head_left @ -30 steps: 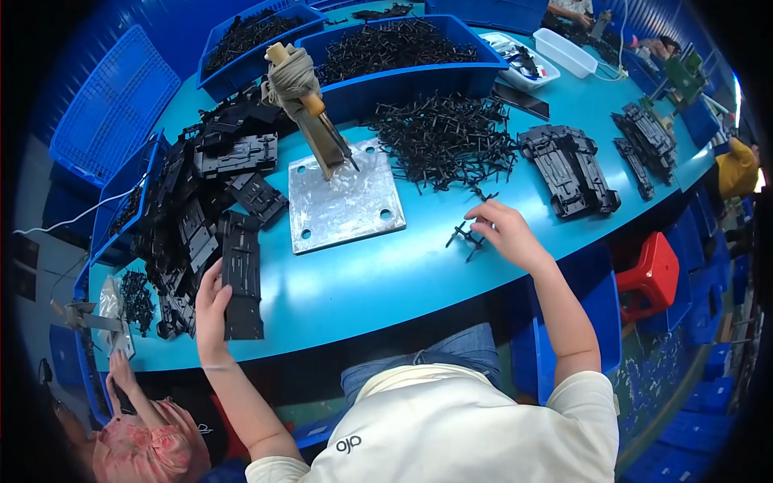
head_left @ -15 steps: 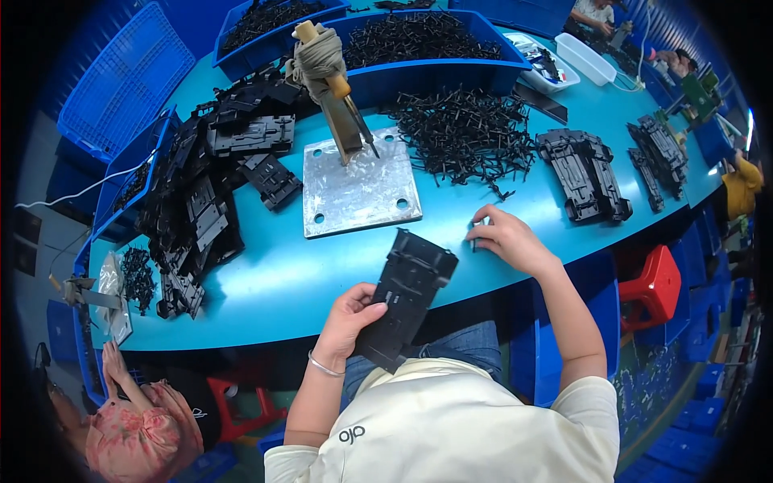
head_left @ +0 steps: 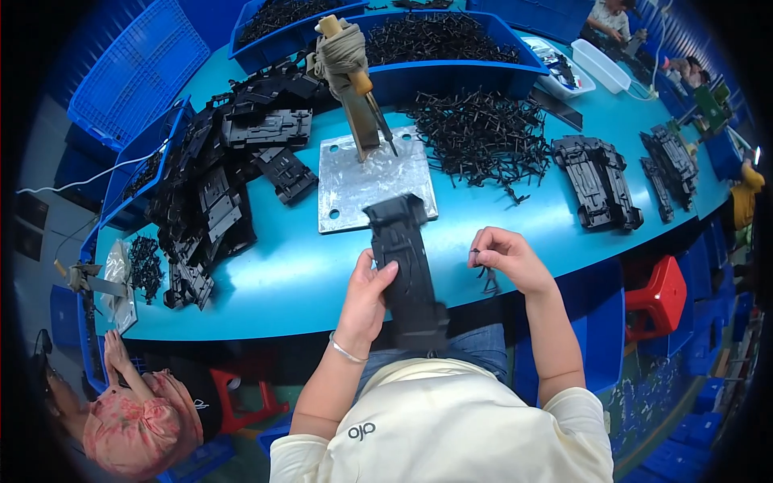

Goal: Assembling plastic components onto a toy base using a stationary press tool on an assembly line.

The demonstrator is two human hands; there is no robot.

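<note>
My left hand (head_left: 362,306) grips the edge of a long black plastic chassis plate (head_left: 409,270), thumb on top. The plate is held above the table's front edge, its far end near the metal base plate (head_left: 342,193). Between the thumb and fingers of my right hand (head_left: 513,259) is a thin, branched black plastic part (head_left: 489,280), hanging down just right of the chassis plate. A heap of similar small black parts (head_left: 483,137) lies beyond my right hand. From a post on the base plate, a hot-iron tool (head_left: 383,125) points down.
More chassis plates are piled on the left (head_left: 225,201). At the right stand assembled chassis pieces (head_left: 592,181). Blue bins (head_left: 459,78) of black parts line the back. A co-worker (head_left: 141,427) sits at lower left; a red stool (head_left: 656,298) stands at right.
The chassis plate has turned more upright and moved up toward the metal base with my left hand. My right hand has moved slightly down; the small part now hangs visibly from its fingers.
</note>
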